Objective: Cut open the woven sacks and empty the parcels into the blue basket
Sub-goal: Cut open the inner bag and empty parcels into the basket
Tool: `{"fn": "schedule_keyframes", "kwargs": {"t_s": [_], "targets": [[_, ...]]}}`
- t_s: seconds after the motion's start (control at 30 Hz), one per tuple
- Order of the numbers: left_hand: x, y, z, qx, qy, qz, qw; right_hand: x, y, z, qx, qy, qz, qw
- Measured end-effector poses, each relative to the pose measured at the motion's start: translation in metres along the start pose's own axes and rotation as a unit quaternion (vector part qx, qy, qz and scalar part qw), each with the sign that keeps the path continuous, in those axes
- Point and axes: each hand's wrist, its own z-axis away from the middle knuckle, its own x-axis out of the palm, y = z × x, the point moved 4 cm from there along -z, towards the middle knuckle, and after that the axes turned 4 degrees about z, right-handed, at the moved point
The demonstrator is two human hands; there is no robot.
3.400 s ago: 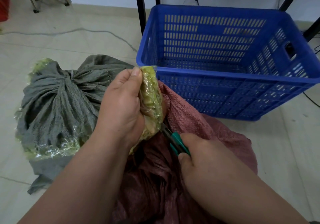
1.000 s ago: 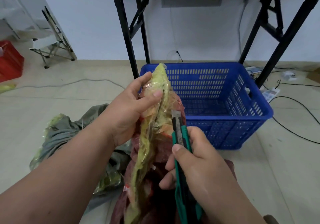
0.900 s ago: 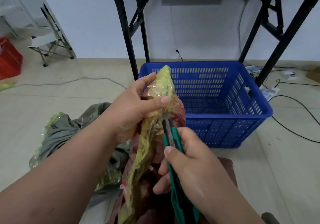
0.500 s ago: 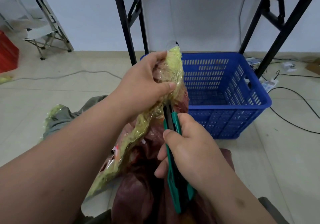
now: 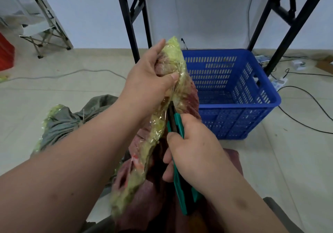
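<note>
My left hand (image 5: 149, 83) grips the taped, yellow-green top (image 5: 175, 59) of a dark red woven sack (image 5: 189, 97) and holds it up in front of me. My right hand (image 5: 192, 151) holds a green utility knife (image 5: 180, 184), its dark blade pointing up into the tape just under my left thumb. The blue basket (image 5: 248, 95) stands on the floor behind the sack; no parcels show inside it. A grey woven sack (image 5: 68, 122), also taped at the top, lies on the floor to the left.
Black table legs (image 5: 126, 16) rise behind the basket, more at the right (image 5: 292, 27). Cables (image 5: 306, 95) and a power strip lie on the floor at right. A folding chair (image 5: 45, 32) and a red crate (image 5: 6, 52) are at far left.
My left hand has lifted the sack's taped top higher. The knife has followed upward, its blade now tucked into the tape under my left hand.
</note>
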Motion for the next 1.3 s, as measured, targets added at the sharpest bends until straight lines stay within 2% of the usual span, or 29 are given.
{"fn": "schedule_keyframes", "kwargs": {"t_s": [0.1,0.23,0.37,0.6,0.83,0.93,1.0,1.13,1.3], "targets": [[0.005,-0.006,0.004,-0.004,0.004,0.015,1.0,-0.004,0.003,-0.007,0.017,-0.011,0.022,1.0],[0.006,0.004,0.0,0.019,0.013,0.036,0.999,-0.002,0.002,-0.011,-0.004,0.026,0.048,0.999],[0.006,0.019,0.002,-0.016,0.033,0.07,0.997,-0.01,-0.009,0.015,0.026,0.003,0.056,0.998],[0.015,0.119,0.006,-0.056,-0.021,0.029,0.998,-0.062,-0.082,0.047,0.068,0.014,0.045,0.997],[0.0,0.199,0.025,-0.176,0.048,0.136,0.974,-0.097,-0.144,0.117,0.118,-0.026,0.069,0.99],[0.002,0.243,0.028,-0.179,0.036,0.148,0.972,-0.116,-0.174,0.132,0.118,0.001,0.064,0.991],[-0.002,0.269,0.026,-0.184,0.059,0.169,0.967,-0.124,-0.193,0.149,0.106,0.011,0.071,0.992],[-0.011,0.299,0.037,-0.247,0.138,0.238,0.929,-0.136,-0.216,0.187,0.12,-0.015,0.087,0.989],[-0.006,0.323,0.052,-0.271,0.144,0.265,0.914,-0.164,-0.227,0.197,0.146,-0.018,0.06,0.987]]}}
